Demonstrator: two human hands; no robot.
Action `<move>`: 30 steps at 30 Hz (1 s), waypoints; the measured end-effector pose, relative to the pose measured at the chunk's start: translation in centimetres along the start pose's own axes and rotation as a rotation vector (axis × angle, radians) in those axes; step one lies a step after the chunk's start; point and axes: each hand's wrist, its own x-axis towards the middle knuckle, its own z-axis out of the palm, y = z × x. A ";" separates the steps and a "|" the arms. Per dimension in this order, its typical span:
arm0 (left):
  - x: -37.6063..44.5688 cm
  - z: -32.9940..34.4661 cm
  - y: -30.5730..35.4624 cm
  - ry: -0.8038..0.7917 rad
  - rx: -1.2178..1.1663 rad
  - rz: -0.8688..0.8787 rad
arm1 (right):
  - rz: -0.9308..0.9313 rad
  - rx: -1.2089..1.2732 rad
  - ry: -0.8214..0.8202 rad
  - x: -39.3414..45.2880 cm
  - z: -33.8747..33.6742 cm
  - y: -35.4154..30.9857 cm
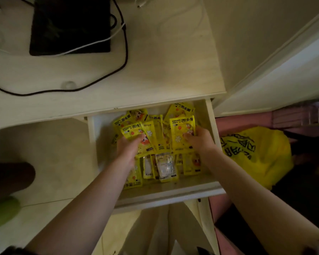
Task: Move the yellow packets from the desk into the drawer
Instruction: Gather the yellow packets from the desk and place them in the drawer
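packets (156,142) fill the open drawer (166,193); left hand (128,150) grips one bunch, right hand (199,139) seemingly pinches another upright

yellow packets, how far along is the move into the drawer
Nearly done: the open pale wooden drawer holds a heap of printed yellow packets, and none show on the pale desk top. Left hand and right hand hold packets inside it; only release remains.
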 end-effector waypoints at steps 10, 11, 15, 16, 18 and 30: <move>6.6 3.0 4.2 0.074 -0.033 0.052 | 0.000 0.041 -0.042 9.0 3.5 -4.7; 6.9 3.0 4.3 0.073 0.008 0.072 | -0.006 0.002 -0.023 9.6 3.5 -4.6; 8.1 2.2 4.4 0.087 0.160 0.197 | 0.002 -0.130 0.070 10.3 2.6 -3.7; 8.4 1.9 4.1 0.102 0.178 0.209 | 0.006 -0.152 0.090 10.0 2.2 -3.4; 8.6 1.0 3.5 0.118 0.214 0.198 | 0.020 -0.211 0.110 9.5 1.3 -2.8; 0.6 -3.9 0.5 0.141 0.509 0.336 | -0.084 -0.431 -0.021 1.8 -1.2 -0.6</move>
